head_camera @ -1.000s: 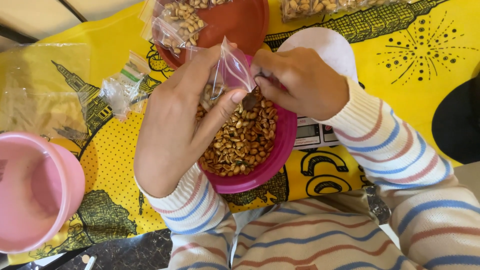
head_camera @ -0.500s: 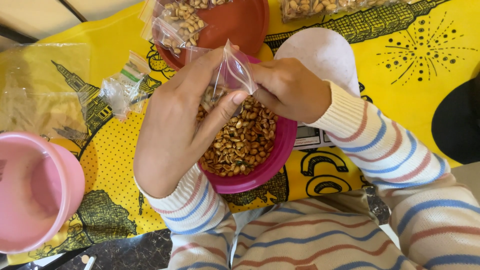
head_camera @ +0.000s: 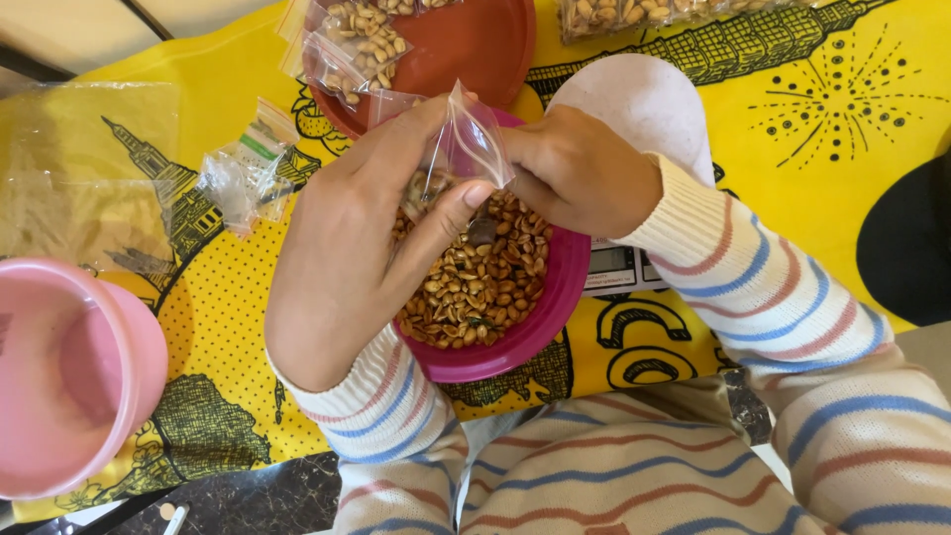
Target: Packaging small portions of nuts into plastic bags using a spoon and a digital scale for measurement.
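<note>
My left hand [head_camera: 342,248] holds a small clear plastic bag [head_camera: 458,151] with some nuts in it, just above a magenta bowl [head_camera: 540,317] full of roasted nuts [head_camera: 475,282]. My right hand [head_camera: 580,173] is at the bag's mouth, fingers pinched on a small dark spoon [head_camera: 482,230] whose tip hangs over the nuts. Most of the spoon is hidden by my fingers.
A red-brown bowl [head_camera: 475,45] with filled nut bags [head_camera: 359,40] stands behind. A white scale [head_camera: 634,109] lies under my right wrist. Empty clear bags [head_camera: 238,178] lie at left, a pink tub [head_camera: 69,376] at lower left, all on a yellow printed cloth [head_camera: 812,129].
My right hand shifted slightly left to the bag's mouth and back; the dark spoon, hidden half a second ago, shows again below the bag. The left hand has barely moved.
</note>
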